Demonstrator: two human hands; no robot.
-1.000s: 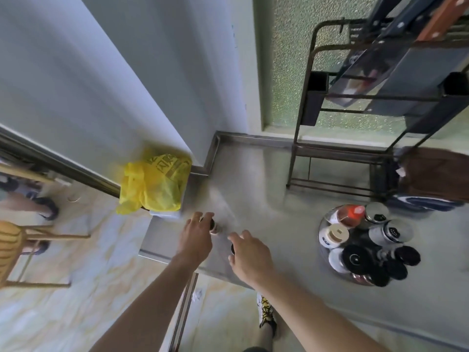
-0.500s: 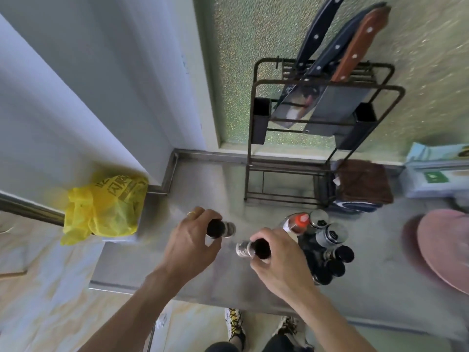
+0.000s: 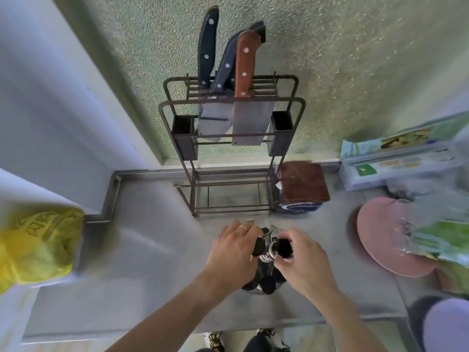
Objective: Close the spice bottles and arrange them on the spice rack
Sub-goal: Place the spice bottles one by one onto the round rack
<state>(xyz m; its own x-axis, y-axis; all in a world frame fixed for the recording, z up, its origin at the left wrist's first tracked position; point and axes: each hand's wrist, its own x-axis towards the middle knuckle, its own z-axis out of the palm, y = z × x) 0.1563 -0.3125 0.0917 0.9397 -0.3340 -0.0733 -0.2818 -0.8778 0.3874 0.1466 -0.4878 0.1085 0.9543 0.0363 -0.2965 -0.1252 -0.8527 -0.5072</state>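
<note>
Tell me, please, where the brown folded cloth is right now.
The brown folded cloth lies on the counter just right of the black wire rack.

yellow bag (image 3: pixel 38 247) left | knives (image 3: pixel 243 72) | brown cloth (image 3: pixel 303 185) | pink plate (image 3: pixel 380 237) right

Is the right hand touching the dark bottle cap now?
Touching. The head view shows the right hand with fingers curled round the dark bottle cap, no gap between them.

Rack (image 3: pixel 232 158) behind the bottles (image 3: pixel 266 283); bag (image 3: pixel 38 250) left; plate (image 3: pixel 385 240) right (on counter (image 3: pixel 152 275)).
</note>
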